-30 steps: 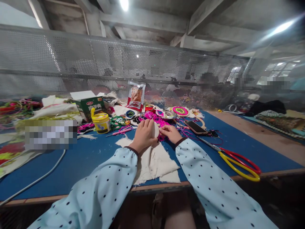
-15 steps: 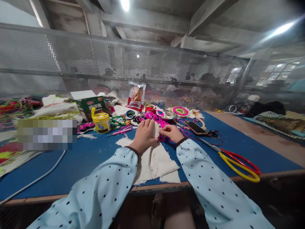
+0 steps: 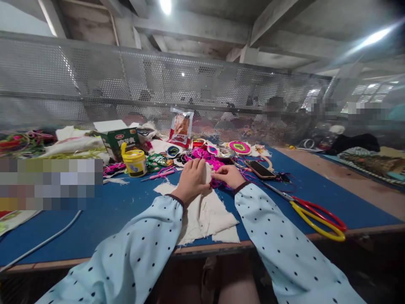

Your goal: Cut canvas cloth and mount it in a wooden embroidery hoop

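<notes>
My left hand (image 3: 192, 179) is closed around one side of a cream cloth (image 3: 205, 215), which hangs in folds down to the table's front edge. Between my two hands part of the cloth is drawn smooth, perhaps over a small hoop whose rim I cannot make out. At its right edge my right hand (image 3: 230, 176) pinches with thumb and forefinger; what lies in the pinch is too small to tell. Bright magenta yarn (image 3: 202, 155) is heaped just behind my hands. A pink-handled thin tool (image 3: 162, 174) rests to the left.
Right of my hands lie a phone (image 3: 260, 169) and large scissors (image 3: 311, 213) with red and yellow handles. On the left stand a yellow tub (image 3: 134, 163) and a green box (image 3: 118, 141). Behind are a snack packet (image 3: 181, 128), an embroidered hoop (image 3: 239, 147) and a perforated metal screen (image 3: 202, 88).
</notes>
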